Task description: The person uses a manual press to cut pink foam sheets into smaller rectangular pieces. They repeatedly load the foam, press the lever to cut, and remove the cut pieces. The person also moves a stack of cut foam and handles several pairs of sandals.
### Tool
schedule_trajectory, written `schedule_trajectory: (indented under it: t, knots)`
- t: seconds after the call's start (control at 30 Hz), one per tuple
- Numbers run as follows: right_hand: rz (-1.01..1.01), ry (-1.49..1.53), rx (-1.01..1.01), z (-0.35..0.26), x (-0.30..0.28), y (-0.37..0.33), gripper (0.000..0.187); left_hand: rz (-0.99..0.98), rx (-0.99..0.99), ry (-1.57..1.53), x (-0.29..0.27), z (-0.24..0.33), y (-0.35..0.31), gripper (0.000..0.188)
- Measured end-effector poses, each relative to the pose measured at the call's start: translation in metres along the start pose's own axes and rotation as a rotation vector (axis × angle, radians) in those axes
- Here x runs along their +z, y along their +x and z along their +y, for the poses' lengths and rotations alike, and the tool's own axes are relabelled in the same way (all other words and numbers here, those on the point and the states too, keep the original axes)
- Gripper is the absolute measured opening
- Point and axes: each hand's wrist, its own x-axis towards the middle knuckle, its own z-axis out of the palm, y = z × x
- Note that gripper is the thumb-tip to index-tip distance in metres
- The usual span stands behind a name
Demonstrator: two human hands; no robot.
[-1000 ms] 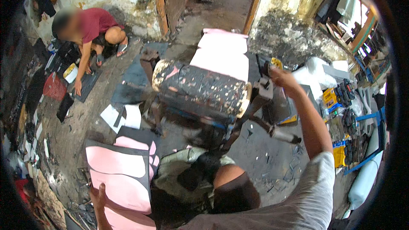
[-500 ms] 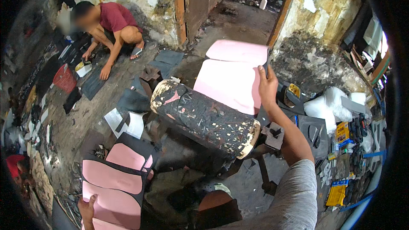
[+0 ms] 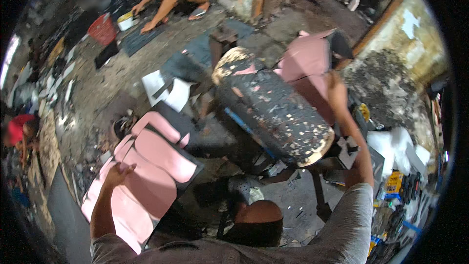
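Closest in, your left hand (image 3: 118, 174) lies over the pink panels (image 3: 149, 181) at your lower left, fingers slightly bent, and I can't tell whether they pinch an edge or merely rest; best to spread that palm so nothing slides. Smooth, rounded shapes here, matt pink, dark material showing between and around them, one dark corner poking out to the right. Beyond sits the rounded block (image 3: 273, 110), blackened and flecked with pale scabs, and just past it comes your right hand (image 3: 337, 94), grasping the right-hand edge of the far pink sheet (image 3: 305, 61), fingertips blurred. Mind that floppy top: it curls over, baring a dark underside, so move smoothly, support it low, and don't let the face scrape that rough block.
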Motion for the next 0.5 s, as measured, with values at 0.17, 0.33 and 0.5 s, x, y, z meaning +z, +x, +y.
schedule_trajectory:
  t: [0.17, 0.33, 0.5]
  knots:
    - [0.029, -0.113, -0.195, -0.044, -0.015, -0.020, 0.035, -0.016, 0.878, 1.055, 0.060, -0.093, 0.074, 0.063]
    - [0.184, -0.158, -0.056, -0.033, -0.067, 0.025, 0.037, 0.002, -0.104, 0.008, 0.087, -0.137, 0.087, 0.079]
    - [0.369, 0.138, -0.153, -0.022, -0.109, 0.081, 0.043, -0.107, -0.093, 0.020, 0.089, -0.152, 0.090, 0.076]
